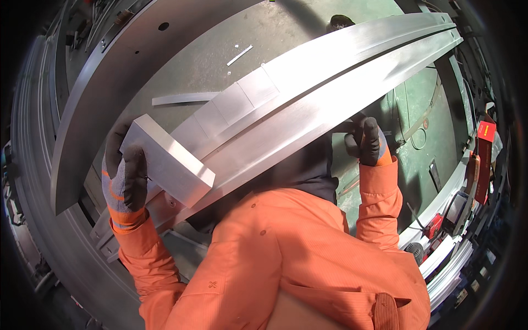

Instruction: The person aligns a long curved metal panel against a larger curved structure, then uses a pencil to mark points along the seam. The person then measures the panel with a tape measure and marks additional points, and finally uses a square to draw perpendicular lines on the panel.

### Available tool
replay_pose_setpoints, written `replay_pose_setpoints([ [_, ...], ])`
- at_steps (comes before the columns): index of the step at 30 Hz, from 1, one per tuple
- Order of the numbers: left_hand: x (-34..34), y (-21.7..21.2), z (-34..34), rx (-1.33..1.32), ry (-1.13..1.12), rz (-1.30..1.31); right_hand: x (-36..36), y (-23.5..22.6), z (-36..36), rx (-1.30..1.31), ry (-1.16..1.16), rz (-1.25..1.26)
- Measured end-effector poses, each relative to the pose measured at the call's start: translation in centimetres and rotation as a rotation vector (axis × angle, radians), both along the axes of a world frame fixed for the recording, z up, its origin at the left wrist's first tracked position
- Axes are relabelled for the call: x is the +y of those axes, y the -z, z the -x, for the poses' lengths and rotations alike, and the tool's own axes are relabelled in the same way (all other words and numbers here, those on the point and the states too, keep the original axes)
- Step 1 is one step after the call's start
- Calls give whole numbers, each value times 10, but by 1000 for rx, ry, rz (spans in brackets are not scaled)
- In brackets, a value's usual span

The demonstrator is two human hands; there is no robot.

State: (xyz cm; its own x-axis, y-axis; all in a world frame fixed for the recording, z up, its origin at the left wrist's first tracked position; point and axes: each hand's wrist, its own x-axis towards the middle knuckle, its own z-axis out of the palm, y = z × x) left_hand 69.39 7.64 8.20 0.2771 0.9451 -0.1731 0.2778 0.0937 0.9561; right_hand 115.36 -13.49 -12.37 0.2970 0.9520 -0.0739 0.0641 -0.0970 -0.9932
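My left hand [127, 176], in a grey, black and orange glove, grips a silver rectangular metal block [168, 157] by its left end. The block lies tilted over the near left part of a long metal profile [308, 104], which has a groove running along its length. Thin cross lines mark the profile's upper face beyond the block. My right hand [369, 140], gloved alike, is beside the profile's near edge with its fingers curled. A thin part shows at its fingers, but what it holds is too small to make out.
A wide curved metal beam [104, 82] arcs along the left. On the green floor lie a white strip [184, 99] and a smaller offcut [240, 55]. At the right are a red box [485, 159], a red tool [433, 225] and stacked white lengths [448, 269].
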Motion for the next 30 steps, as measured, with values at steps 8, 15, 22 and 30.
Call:
replay_pose_setpoints([
  [8, 2, -12, -2, 77, 114, -24, 64, -85, 115, 561, 528, 192],
  [15, -2, 10, 72, -9, 85, 56, 41, -83, 54, -406, -69, 30],
  [22, 70, 43, 142, 114, 837, -181, 55, -190, 61, 73, -94, 390],
  [30, 69, 13, 109, 231, 754, 6, 121, -204, 108, -584, -16, 184],
])
